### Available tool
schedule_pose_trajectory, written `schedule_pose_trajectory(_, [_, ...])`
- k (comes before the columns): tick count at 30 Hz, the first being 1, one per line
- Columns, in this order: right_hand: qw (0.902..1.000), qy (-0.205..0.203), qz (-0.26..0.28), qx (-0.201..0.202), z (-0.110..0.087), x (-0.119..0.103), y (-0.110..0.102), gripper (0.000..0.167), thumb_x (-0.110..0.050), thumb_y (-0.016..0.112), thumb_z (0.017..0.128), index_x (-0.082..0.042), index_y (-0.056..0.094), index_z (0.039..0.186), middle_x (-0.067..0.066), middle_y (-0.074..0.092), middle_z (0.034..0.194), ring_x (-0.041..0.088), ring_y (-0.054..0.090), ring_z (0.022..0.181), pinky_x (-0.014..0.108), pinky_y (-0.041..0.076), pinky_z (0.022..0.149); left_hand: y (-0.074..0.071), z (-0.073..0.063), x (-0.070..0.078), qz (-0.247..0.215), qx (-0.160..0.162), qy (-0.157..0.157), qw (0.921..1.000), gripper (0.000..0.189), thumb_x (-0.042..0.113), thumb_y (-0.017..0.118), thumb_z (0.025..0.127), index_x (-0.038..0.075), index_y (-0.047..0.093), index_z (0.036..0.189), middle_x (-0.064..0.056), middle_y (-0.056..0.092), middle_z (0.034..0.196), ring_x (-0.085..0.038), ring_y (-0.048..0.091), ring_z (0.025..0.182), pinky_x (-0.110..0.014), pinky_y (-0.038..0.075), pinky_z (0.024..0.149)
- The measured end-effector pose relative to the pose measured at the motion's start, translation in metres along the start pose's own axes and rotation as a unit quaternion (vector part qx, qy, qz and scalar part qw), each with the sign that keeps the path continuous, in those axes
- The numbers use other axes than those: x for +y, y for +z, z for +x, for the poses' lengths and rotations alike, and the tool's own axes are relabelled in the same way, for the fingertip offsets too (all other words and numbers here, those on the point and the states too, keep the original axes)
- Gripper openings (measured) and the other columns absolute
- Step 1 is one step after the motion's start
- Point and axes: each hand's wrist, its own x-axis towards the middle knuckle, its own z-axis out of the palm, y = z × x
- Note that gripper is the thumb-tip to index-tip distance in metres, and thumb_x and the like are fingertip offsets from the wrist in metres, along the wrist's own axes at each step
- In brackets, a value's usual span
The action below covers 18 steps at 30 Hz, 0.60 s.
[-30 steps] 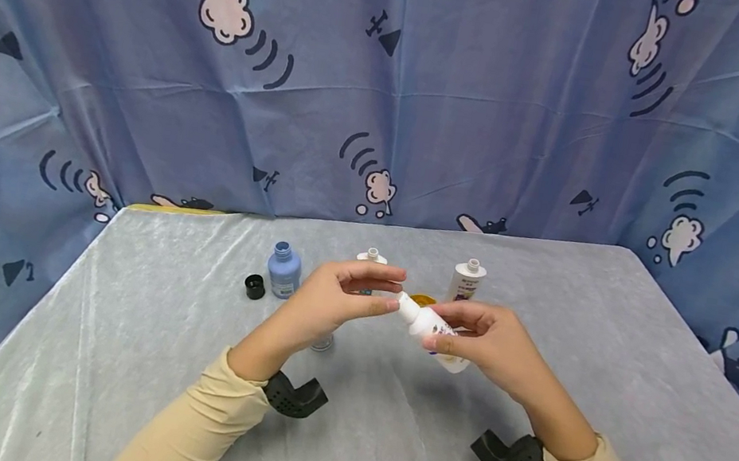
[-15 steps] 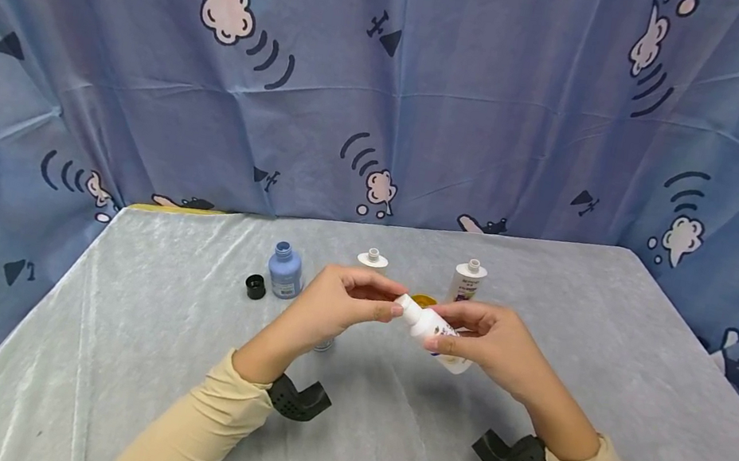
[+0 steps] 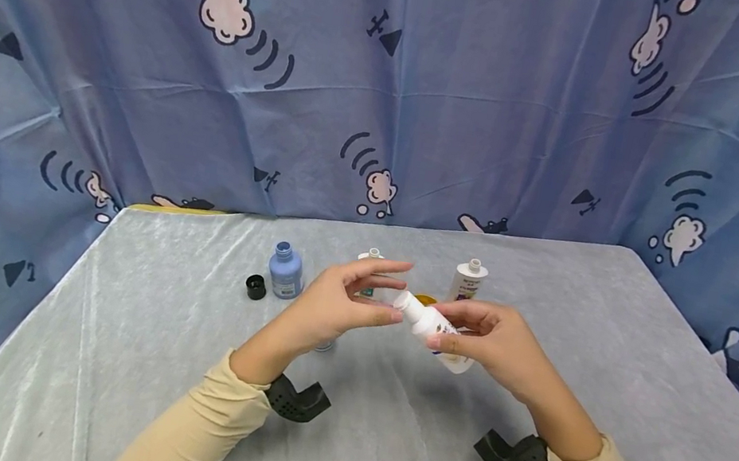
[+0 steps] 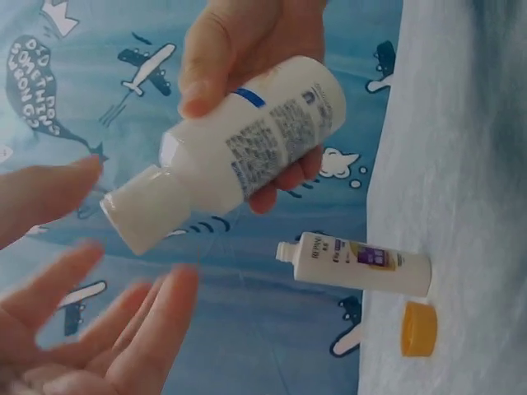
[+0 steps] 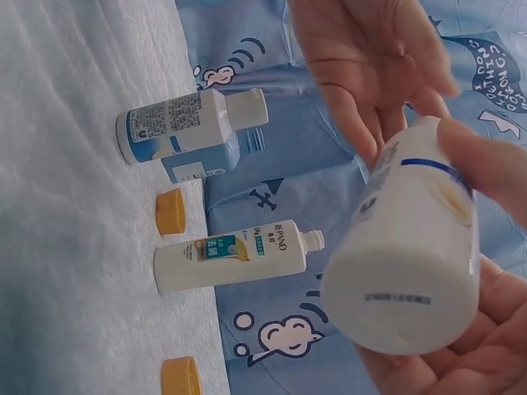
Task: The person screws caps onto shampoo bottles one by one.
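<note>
My right hand (image 3: 497,343) grips a small white bottle (image 3: 433,325) by its body, holding it tilted above the table with the white cap (image 4: 146,210) up and to the left. Printed text and a blue stripe show on the bottle in the left wrist view. My left hand (image 3: 324,308) hovers at the cap, fingers spread and thumb below. A gap shows between those fingers and the cap in the left wrist view. Behind the hands stand two uncapped white bottles, one (image 5: 235,257) with a teal label, the other (image 4: 362,263) with a purple one.
An uncapped blue bottle (image 3: 285,272) stands at left beside a black cap (image 3: 255,286). Another white-capped bottle (image 5: 177,123) stands near it, mostly hidden behind my left hand in the head view. Yellow caps (image 4: 419,329) lie by the white bottles. A patterned curtain (image 3: 389,105) hangs behind the table.
My left fingers closed on the cap half a second ago and have now spread off it again. The right hand and its bottle have barely moved.
</note>
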Motion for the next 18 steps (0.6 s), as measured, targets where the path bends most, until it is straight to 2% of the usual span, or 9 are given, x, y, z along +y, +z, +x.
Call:
schedule_pose_trajectory(2, [1.0000,0.000,0.000,0.001,0.0001,-0.0006,0.0001,0.048,-0.021,0.081,0.083,0.002,0.067,0.122,0.016,0.070,0.114,0.013,0.070,0.088,0.033,0.059,0.074,0.0001,-0.0004,0.0009,-0.003,0.022,-0.009,0.9997,0.050,0.012,0.077,0.086,0.017,0.063,0.134,-0.002,0.063,0.136,-0.015,0.061,0.122,-0.033,0.055,0.097])
schedule_pose_trajectory(4, [1.0000,-0.002,0.001,0.002,0.0002,-0.0009,0.0004,0.048,-0.021,0.081,0.083,0.002,0.067,0.122,0.016,0.070,0.113,0.013,0.071,0.087,0.032,0.059,0.073,0.0009,0.0000,0.0005,-0.002,0.041,-0.015,0.9990,0.043,0.014,0.077,0.086,0.013,0.067,0.128,-0.005,0.068,0.127,-0.013,0.066,0.111,-0.033,0.056,0.095])
schedule_pose_trajectory(7, [1.0000,-0.010,0.001,0.001,0.0003,-0.0004,0.0011,0.047,-0.019,0.081,0.083,0.003,0.067,0.121,0.017,0.070,0.112,0.012,0.071,0.085,0.031,0.059,0.073,0.0036,0.0012,-0.0015,0.002,0.053,-0.013,0.9985,0.030,0.014,0.077,0.086,0.004,0.072,0.115,-0.010,0.074,0.112,-0.010,0.070,0.093,-0.030,0.058,0.089])
schedule_pose_trajectory(10, [0.9999,-0.016,-0.003,0.001,0.0005,0.0001,0.0018,0.046,-0.019,0.081,0.083,0.003,0.067,0.120,0.018,0.070,0.112,0.013,0.071,0.085,0.031,0.059,0.072,0.0057,0.0017,-0.0029,0.011,0.054,-0.010,0.9984,0.025,0.014,0.078,0.086,0.003,0.075,0.109,-0.010,0.076,0.103,-0.009,0.070,0.084,-0.030,0.060,0.085])
schedule_pose_trajectory(13, [0.9998,-0.018,-0.007,0.001,0.0004,0.0002,0.0020,0.046,-0.020,0.082,0.083,0.002,0.068,0.120,0.018,0.070,0.111,0.013,0.071,0.084,0.031,0.059,0.071,0.0063,0.0014,-0.0033,0.012,0.052,-0.007,0.9986,0.025,0.014,0.078,0.086,0.003,0.075,0.108,-0.010,0.076,0.102,-0.009,0.070,0.082,-0.030,0.060,0.085])
schedule_pose_trajectory(18, [0.9999,-0.013,-0.002,0.000,-0.0003,-0.0005,0.0013,0.046,-0.020,0.081,0.083,0.003,0.067,0.121,0.017,0.070,0.111,0.013,0.072,0.084,0.031,0.060,0.071,0.0053,0.0012,-0.0032,0.012,0.033,0.004,0.9994,0.029,0.011,0.077,0.086,0.001,0.074,0.113,-0.013,0.075,0.110,-0.008,0.070,0.090,-0.030,0.059,0.088])
